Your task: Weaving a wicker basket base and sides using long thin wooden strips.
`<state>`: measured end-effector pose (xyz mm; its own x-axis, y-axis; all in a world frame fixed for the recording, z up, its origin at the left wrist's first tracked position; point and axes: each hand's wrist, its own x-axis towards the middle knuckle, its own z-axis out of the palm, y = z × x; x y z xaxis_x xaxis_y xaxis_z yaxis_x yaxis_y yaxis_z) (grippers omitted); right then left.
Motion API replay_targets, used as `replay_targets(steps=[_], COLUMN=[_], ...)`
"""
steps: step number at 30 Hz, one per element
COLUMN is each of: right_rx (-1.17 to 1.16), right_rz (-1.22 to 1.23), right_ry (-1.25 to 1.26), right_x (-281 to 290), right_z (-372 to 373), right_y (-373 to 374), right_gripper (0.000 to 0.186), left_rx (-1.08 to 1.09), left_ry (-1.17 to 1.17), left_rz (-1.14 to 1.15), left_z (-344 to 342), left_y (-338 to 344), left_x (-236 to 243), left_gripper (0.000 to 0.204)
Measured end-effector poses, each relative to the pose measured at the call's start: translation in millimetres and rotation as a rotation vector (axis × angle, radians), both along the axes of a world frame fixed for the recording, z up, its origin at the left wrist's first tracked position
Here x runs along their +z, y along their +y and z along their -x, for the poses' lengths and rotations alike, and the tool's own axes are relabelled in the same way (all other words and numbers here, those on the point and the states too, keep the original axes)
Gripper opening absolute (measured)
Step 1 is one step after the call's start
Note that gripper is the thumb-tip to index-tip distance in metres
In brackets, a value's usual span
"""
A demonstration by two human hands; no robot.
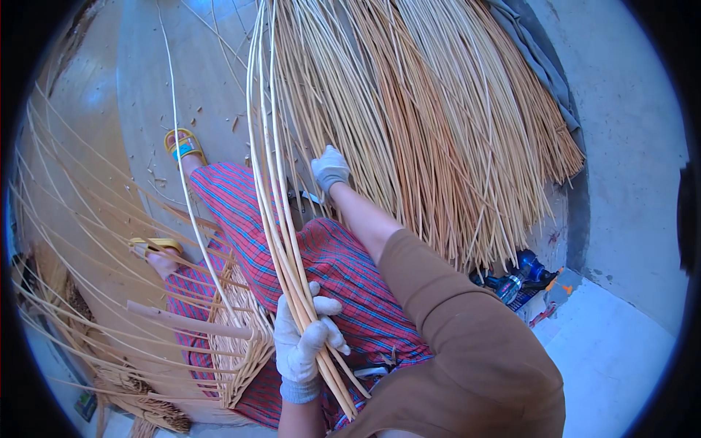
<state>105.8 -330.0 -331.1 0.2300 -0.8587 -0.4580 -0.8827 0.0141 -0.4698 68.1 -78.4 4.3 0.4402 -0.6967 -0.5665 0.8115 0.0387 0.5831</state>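
Left grip (pixel 305 342), gloved, closed around a bundle of cane rods (pixel 281 219) over the lap; right grip (pixel 330 169) pinches one strand in the floor's cane pile (pixel 438 124). Drawing single rods cleanly likely prevents tangling.

**Pale cane rods held in a bundle, more drawn from the heap**

A bundle of thin, pale yellow rods (pixel 281 219) is gripped near its cut lower ends at about 6 o'clock, over the lap. From there it is fanned slightly and carried upward in a long curve toward 12 o'clock, out past the top edge. A large heap of rods (pixel 445 124), straw-coloured to light brown, is spread on the floor from 12 to 3 o'clock; its near edge is touched at the centre.
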Motion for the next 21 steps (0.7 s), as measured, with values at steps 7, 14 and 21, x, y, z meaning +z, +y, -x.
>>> replay_targets(steps=[7, 14, 21], right_rx=[0.306, 0.372, 0.278], right_rz=[-0.156, -0.833, -0.173], right_ry=[-0.105, -0.151, 0.138], right_x=[16, 60, 7], right_z=[93, 157, 125], right_y=[-57, -18, 75], right_gripper=[0.055, 0.034, 0.041], left_rx=[-0.03, -0.013, -0.031], left_ry=[-0.009, -0.035, -0.058], left_rz=[0.04, 0.041, 0.031], left_z=[-3, -3, -2], left_y=[4, 12, 10], left_x=[-5, -8, -8], left_gripper=[0.056, 0.056, 0.055])
